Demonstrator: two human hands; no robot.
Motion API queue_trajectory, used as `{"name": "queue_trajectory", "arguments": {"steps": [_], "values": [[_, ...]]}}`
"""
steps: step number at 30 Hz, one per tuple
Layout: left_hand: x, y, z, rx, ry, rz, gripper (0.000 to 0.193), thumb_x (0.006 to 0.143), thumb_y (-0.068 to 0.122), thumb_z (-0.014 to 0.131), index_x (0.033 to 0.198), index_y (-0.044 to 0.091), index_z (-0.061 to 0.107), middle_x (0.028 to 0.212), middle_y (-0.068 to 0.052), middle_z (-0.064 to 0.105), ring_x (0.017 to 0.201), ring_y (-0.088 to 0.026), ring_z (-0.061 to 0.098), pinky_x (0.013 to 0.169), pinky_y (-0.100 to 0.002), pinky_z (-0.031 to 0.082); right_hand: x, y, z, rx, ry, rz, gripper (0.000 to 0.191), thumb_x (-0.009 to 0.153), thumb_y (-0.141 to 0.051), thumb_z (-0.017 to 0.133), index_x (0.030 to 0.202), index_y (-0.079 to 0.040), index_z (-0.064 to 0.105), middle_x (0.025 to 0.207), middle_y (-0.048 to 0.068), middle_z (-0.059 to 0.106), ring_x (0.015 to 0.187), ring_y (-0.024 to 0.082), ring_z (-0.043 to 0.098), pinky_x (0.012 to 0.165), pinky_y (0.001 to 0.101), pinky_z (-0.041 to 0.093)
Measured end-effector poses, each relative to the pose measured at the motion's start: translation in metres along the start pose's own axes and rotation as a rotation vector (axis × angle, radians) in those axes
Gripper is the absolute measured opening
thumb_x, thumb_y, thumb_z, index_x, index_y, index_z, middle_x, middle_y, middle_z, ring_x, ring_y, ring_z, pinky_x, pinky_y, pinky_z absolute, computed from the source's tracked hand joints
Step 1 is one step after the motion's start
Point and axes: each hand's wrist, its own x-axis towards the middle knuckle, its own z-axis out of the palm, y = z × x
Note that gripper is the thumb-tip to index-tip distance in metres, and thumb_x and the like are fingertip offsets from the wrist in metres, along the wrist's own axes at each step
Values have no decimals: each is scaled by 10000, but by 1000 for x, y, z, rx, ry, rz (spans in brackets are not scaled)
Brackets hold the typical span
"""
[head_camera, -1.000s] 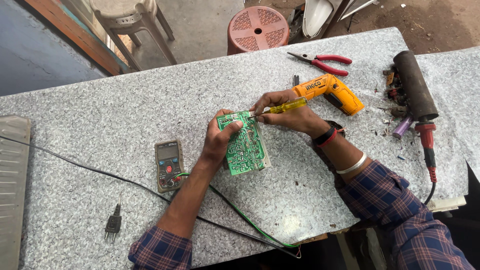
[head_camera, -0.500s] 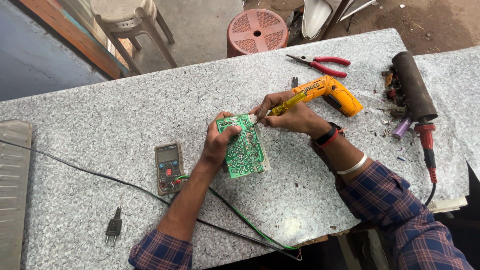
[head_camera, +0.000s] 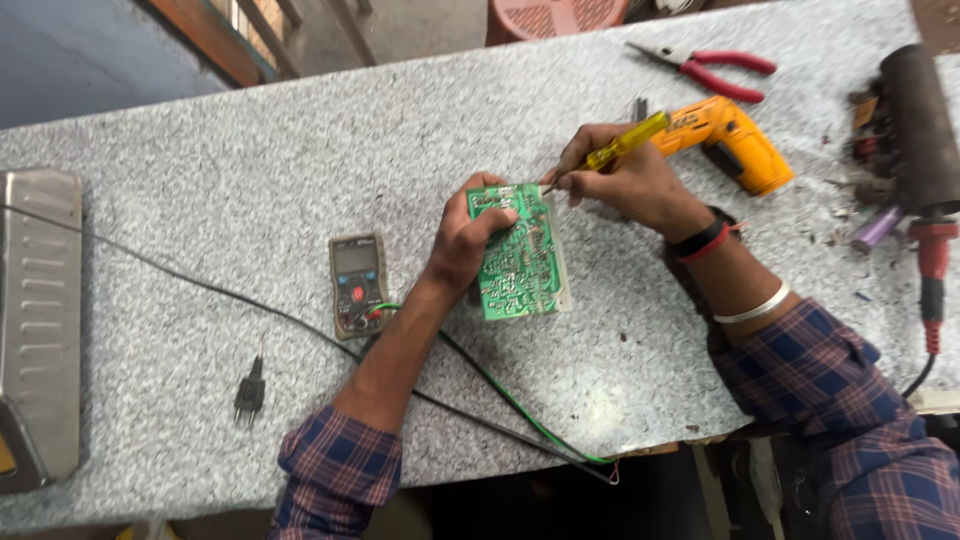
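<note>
Head view shows the left hand (head_camera: 468, 238) gripping the board (head_camera: 518, 255) while right hand (head_camera: 625, 180) fingers pinch a screwdriver (head_camera: 620, 148) at its corner, work unfinished.

Glossy green circuit board (head_camera: 520, 255) in left hand (head_camera: 468, 240); translucent yellow plastic screwdriver (head_camera: 622, 145) in right hand (head_camera: 625, 185); speckled stone-look table (head_camera: 250, 180) beneath.

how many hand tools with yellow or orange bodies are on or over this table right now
2: a yellow screwdriver held in the right hand, its tip at the green circuit board, and an orange cordless driver lying on the table behind that hand. None seem hidden.
</note>
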Motion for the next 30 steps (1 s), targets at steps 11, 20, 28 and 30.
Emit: {"name": "queue_trajectory", "arguments": {"steps": [11,20,28,30], "values": [[1,3,1,-91,-24,-41,268,875,91,654,1111,17,551,891,-21,628,782,-83,594,725,-247,522,-3,4,1,-35,29,-22,135,970,-106,764,1001,-9,675,956,89,749,808,79,691,699,225,583],[-1,8,5,-78,4,-38,334,877,75,646,1182,17,523,954,-43,644,834,-92,626,771,-258,554,-1,6,5,-92,52,-79,107,969,-37,747,1000,-2,651,1025,94,744,853,84,704,713,233,605],[-3,16,8,-88,-18,-11,411,872,43,622,1276,-13,572,1031,-69,678,890,-111,666,828,-267,583,-1,-1,6,-264,47,-115,81,902,34,739,948,2,680,981,103,766,839,95,704,723,252,591],[-3,16,8,-75,-12,-12,402,867,43,619,1264,-6,584,1017,-65,674,872,-108,663,811,-265,584,-2,-2,5,-276,24,-111,79,888,39,735,929,-1,682,979,99,773,849,109,716,732,259,597]]}}
